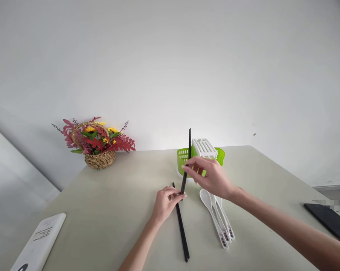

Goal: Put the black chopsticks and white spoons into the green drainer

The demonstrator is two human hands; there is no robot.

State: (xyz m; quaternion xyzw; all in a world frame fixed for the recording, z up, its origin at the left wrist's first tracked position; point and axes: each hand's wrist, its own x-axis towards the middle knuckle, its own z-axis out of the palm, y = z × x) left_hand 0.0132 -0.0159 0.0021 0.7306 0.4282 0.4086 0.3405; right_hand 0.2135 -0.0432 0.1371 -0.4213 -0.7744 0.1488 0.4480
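Forearms (142,244) flank lying chopsticks (181,226); gap before spoons (215,220).

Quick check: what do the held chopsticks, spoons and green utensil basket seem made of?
Held chopsticks: smooth, black; lacquered wood or plastic, the look can't settle it. Spoons: glossy white, perhaps melamine or ceramic, given the bright sheen. Green utensil basket: likely molded plastic, from its even color and regular perforations.

Black chopsticks (183,182), white spoons (216,223), green basket (181,162)
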